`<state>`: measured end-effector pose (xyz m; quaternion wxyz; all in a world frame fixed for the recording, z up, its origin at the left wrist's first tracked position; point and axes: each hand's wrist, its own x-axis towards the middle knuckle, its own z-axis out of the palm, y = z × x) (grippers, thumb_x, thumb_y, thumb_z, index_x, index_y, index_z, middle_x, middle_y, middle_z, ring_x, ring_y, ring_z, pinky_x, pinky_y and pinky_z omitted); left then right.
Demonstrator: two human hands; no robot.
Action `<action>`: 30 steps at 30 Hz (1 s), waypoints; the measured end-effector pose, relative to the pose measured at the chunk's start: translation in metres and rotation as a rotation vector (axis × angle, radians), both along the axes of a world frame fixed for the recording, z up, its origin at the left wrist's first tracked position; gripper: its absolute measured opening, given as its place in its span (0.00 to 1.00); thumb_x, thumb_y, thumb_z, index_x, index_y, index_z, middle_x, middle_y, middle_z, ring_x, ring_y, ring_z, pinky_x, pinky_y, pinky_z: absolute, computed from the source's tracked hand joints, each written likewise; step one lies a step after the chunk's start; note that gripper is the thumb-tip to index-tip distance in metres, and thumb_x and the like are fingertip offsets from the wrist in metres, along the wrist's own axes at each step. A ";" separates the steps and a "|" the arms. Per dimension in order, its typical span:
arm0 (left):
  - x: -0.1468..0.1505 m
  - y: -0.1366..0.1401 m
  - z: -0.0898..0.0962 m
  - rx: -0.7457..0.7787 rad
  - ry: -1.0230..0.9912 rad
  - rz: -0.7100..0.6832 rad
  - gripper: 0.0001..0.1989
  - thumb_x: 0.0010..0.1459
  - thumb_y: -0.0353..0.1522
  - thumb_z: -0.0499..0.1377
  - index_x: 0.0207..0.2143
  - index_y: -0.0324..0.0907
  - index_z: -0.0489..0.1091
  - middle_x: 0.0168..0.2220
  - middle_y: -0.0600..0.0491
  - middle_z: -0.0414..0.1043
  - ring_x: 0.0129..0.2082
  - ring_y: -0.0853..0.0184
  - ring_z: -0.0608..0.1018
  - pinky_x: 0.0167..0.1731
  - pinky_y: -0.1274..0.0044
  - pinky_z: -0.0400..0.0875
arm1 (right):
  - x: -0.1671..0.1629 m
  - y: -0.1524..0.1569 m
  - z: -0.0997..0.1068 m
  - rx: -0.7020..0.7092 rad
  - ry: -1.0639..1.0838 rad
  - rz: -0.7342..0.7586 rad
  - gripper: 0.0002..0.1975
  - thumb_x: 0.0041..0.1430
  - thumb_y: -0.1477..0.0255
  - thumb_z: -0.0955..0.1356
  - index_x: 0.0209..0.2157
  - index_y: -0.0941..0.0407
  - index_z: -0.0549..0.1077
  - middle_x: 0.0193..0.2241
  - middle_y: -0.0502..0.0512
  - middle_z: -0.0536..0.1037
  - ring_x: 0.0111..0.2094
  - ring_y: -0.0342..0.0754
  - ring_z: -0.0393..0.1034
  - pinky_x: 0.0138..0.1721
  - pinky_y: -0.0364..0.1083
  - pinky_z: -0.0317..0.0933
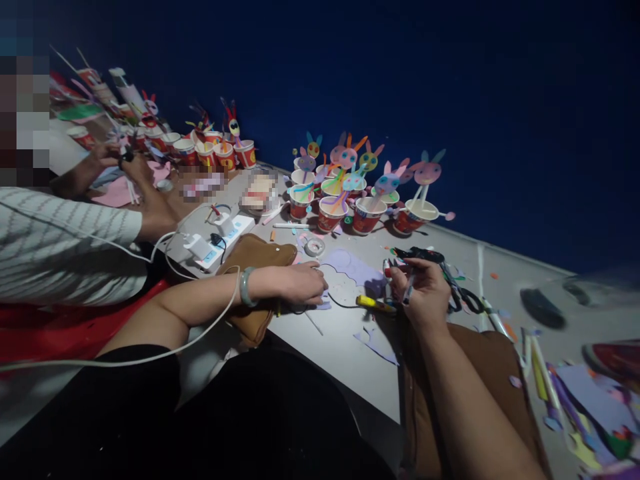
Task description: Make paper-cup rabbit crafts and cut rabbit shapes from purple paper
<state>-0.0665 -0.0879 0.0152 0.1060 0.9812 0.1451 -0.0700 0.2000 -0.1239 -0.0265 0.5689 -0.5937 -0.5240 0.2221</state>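
Observation:
My left hand lies on the table with fingers stretched out, at the left edge of a cut sheet of lavender paper. A bangle is round that wrist. My right hand is raised over the right side of the table, its fingers closed round a slim marker with a red part near one end. Between the hands lies a yellow-handled cutter. Dark-handled scissors lie just beyond my right hand. A roll of clear tape sits behind my left hand.
Red paper cups with paper rabbit figures stand at the back. A white power strip with chargers and cables lies left. A co-worker's arms reach in there. Brown cushions flank the table; paper scraps lie right.

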 end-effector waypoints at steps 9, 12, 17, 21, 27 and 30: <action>0.005 0.004 0.022 0.071 0.110 0.069 0.17 0.63 0.38 0.53 0.29 0.38 0.75 0.28 0.46 0.76 0.27 0.66 0.72 0.45 0.68 0.61 | -0.002 0.001 0.000 -0.061 0.004 0.027 0.19 0.49 0.63 0.75 0.41 0.55 0.71 0.29 0.50 0.78 0.27 0.46 0.76 0.28 0.46 0.70; 0.026 0.008 0.022 0.112 0.064 0.112 0.15 0.63 0.36 0.52 0.34 0.36 0.75 0.32 0.44 0.77 0.31 0.63 0.75 0.43 0.67 0.62 | -0.002 0.001 -0.002 -0.064 -0.007 0.029 0.20 0.49 0.63 0.75 0.41 0.55 0.71 0.29 0.50 0.78 0.28 0.47 0.76 0.28 0.46 0.70; 0.052 0.012 0.006 0.159 0.016 0.133 0.13 0.62 0.33 0.52 0.40 0.34 0.73 0.42 0.39 0.75 0.41 0.57 0.75 0.44 0.66 0.63 | 0.000 0.001 -0.004 -0.060 -0.001 0.031 0.20 0.48 0.62 0.74 0.41 0.55 0.71 0.29 0.50 0.77 0.29 0.48 0.77 0.26 0.45 0.69; 0.057 0.015 -0.013 0.192 -0.011 0.153 0.17 0.63 0.37 0.51 0.45 0.33 0.70 0.48 0.36 0.71 0.48 0.54 0.72 0.50 0.64 0.60 | -0.001 0.000 -0.004 -0.060 -0.006 0.051 0.19 0.50 0.62 0.73 0.41 0.55 0.70 0.29 0.50 0.76 0.29 0.47 0.76 0.27 0.45 0.68; 0.056 0.027 -0.032 0.240 -0.028 0.284 0.22 0.64 0.41 0.49 0.52 0.34 0.66 0.55 0.36 0.68 0.53 0.53 0.69 0.54 0.62 0.56 | -0.002 0.000 -0.004 -0.066 -0.076 0.052 0.17 0.50 0.63 0.72 0.40 0.54 0.70 0.28 0.49 0.76 0.24 0.43 0.71 0.26 0.44 0.65; 0.056 0.034 -0.035 0.230 -0.032 0.316 0.24 0.65 0.42 0.48 0.54 0.34 0.65 0.57 0.36 0.66 0.54 0.53 0.68 0.55 0.63 0.56 | -0.003 -0.003 -0.001 -0.064 -0.167 0.054 0.15 0.51 0.64 0.72 0.40 0.54 0.71 0.28 0.50 0.76 0.23 0.43 0.68 0.27 0.44 0.64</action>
